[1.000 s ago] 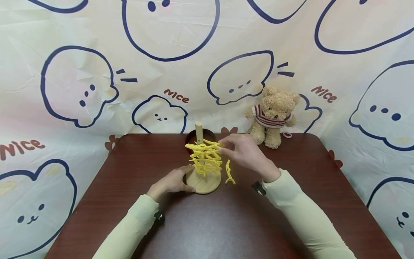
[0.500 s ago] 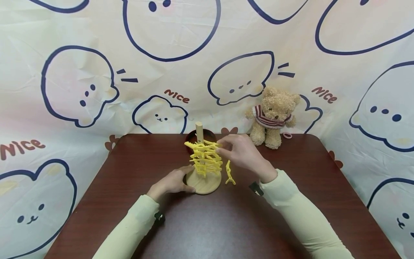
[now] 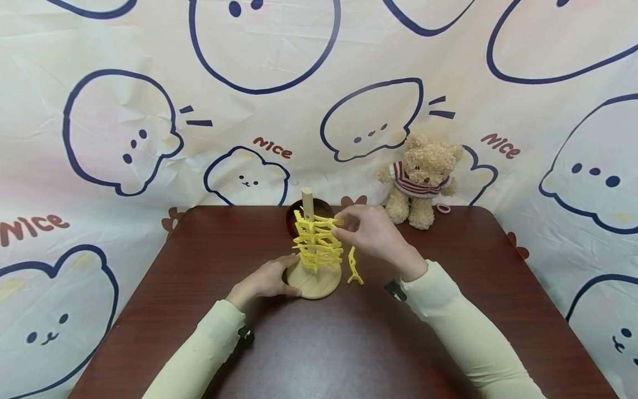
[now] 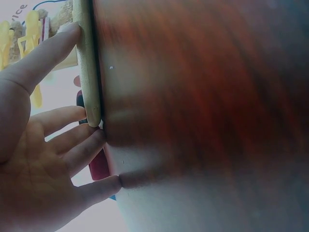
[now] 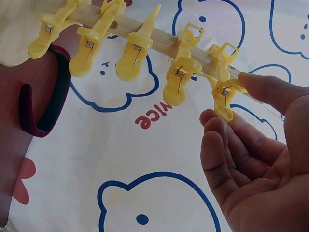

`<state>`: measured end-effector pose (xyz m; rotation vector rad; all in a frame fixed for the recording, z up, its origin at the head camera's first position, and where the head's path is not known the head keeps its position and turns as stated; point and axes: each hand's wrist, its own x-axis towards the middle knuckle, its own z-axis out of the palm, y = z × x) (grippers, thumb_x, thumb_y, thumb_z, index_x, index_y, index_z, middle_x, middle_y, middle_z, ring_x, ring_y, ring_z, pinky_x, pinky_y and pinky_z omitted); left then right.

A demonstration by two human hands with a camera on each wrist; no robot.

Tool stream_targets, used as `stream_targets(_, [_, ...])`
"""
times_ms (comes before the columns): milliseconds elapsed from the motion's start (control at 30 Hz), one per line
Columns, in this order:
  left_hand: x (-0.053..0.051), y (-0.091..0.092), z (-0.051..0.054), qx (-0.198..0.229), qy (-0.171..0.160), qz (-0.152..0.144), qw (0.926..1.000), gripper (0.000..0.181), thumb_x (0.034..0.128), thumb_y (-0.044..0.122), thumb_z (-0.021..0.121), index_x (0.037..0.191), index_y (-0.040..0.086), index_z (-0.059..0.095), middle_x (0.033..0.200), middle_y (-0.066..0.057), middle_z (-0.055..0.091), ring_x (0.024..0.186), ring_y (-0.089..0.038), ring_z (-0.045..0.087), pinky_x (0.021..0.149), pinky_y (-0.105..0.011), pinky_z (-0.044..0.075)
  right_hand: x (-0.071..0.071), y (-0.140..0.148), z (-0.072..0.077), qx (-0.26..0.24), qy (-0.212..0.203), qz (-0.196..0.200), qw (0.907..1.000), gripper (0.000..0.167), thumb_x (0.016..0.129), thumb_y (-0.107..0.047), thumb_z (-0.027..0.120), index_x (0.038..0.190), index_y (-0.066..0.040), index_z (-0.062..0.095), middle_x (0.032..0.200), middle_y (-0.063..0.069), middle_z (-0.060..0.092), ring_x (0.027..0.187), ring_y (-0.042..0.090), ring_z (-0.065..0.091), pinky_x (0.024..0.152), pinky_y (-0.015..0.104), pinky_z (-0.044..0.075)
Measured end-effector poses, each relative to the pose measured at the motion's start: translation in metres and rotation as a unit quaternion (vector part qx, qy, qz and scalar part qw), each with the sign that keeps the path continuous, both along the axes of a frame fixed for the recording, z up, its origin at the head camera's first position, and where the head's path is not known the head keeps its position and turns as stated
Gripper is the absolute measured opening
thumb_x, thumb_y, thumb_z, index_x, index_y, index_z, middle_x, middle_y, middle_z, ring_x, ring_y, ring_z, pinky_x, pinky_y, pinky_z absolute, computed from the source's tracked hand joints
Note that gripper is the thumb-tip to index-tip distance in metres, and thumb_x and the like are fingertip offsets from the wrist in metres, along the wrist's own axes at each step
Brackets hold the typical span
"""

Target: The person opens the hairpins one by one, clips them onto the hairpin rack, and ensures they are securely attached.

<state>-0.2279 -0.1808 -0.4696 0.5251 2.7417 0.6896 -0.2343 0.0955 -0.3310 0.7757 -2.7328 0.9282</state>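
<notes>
Yellow plastic spring clips (image 3: 319,259) are fastened in a column along an upright wooden post (image 3: 307,204). The post rises from a round wooden base (image 3: 315,284). My left hand (image 3: 266,279) holds the base's left edge; in the left wrist view its thumb (image 4: 60,43) and fingers spread around the rim. My right hand (image 3: 374,235) pinches the handles of the topmost clip (image 5: 223,92) between thumb and fingers. That clip sits around the post near its upper end. One loose clip (image 3: 354,267) lies on the table to the right of the base.
A dark red rounded object (image 3: 326,206) stands behind the post. A teddy bear (image 3: 421,180) in a striped top sits at the table's back right, beside a small pink ring (image 3: 442,208). A printed cloth (image 3: 299,122) hangs behind the brown table (image 3: 319,349).
The top clip has turned on the post: its far end pointed left and now sticks up near the post. My right hand has shifted slightly left; my left hand stays on the base.
</notes>
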Motion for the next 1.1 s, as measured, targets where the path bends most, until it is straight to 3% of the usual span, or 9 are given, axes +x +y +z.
stream_targets(500, [-0.001,-0.001,0.001,0.003,0.007,-0.003,1.0,0.093,0.0766,0.04,0.086,0.152,0.008,0.042,0.159,-0.015,0.039,0.146,-0.034,0.039,0.118,-0.05,0.034,0.0,0.004,-0.001,0.003,-0.023,-0.01,0.9997,0.033,0.087,-0.047,0.073,0.11,-0.022,0.072,0.088,-0.009,0.071,0.077,0.007,0.065,0.075,0.033,0.054])
stream_targets(733, [-0.001,-0.001,0.001,-0.003,0.008,-0.002,1.0,0.093,0.0763,0.041,0.086,0.152,0.008,0.042,0.16,-0.014,0.038,0.146,-0.034,0.038,0.118,-0.05,0.034,-0.001,0.018,-0.003,-0.021,-0.046,-0.013,0.9986,0.038,0.09,-0.053,0.069,0.113,-0.023,0.071,0.091,-0.01,0.07,0.08,0.01,0.063,0.075,0.033,0.053])
stream_targets(1100, [0.0,-0.001,0.003,-0.002,0.017,-0.009,0.9998,0.094,0.0762,0.042,0.085,0.151,0.005,0.042,0.158,-0.017,0.039,0.145,-0.036,0.039,0.117,-0.051,0.036,-0.007,0.039,-0.027,-0.02,-0.032,-0.022,0.999,0.032,0.091,-0.047,0.069,0.106,-0.02,0.074,0.088,-0.008,0.073,0.077,0.009,0.063,0.073,0.031,0.052])
